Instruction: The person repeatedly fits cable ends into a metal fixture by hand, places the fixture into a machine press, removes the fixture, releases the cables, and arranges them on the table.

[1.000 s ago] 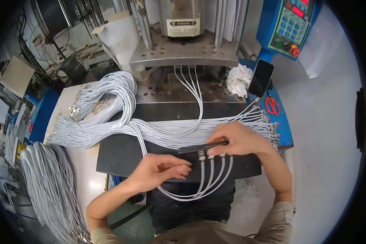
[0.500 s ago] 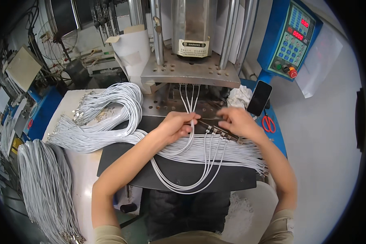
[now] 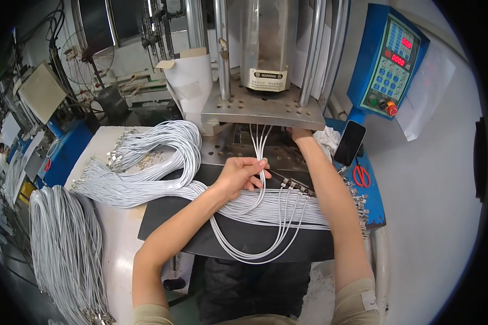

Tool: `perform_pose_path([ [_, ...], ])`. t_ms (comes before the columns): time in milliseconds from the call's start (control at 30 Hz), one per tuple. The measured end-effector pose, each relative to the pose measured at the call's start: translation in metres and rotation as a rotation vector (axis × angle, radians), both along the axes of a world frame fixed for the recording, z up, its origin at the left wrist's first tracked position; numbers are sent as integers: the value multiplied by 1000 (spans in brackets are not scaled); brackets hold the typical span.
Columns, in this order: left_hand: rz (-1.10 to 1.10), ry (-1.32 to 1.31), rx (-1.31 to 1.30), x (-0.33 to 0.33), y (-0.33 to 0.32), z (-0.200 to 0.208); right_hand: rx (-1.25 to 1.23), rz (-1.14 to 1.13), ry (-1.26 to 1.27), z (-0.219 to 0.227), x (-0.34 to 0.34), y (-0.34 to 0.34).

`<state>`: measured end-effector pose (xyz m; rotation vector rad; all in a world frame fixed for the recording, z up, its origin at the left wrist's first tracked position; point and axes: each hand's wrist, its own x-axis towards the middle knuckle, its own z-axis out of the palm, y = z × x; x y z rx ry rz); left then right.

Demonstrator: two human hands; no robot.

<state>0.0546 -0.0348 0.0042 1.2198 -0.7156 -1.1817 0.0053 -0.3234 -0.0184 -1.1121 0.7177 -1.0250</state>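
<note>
My left hand is closed in a pinch around several white cables. Their upper ends run in under the raised steel plate of a press. My right hand reaches beneath that plate's right side; its fingers are hidden there. Just right of my left hand, a dark metal bar has several cable ends set along it. From it the cables loop down over a black work surface. A thick layer of white cables lies across that surface, under the bar and my left wrist.
Coiled white cables lie on the pale table at left, and a long bundle hangs off its edge. At right are a blue control box, a black phone and red-handled scissors. Steel columns flank the press.
My right hand has gone from beside the metal bar forward, under the press plate. My left hand keeps its pinch on the cables. The whole view has shifted slightly.
</note>
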Motion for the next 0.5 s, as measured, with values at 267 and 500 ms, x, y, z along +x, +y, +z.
perform_pose_path([
  [267, -117, -156, 225, -29, 98, 75, -898, 267, 1276, 51, -62, 99],
  [500, 494, -844, -46, 13, 181, 85, -944, 344, 1229, 52, -75, 120],
])
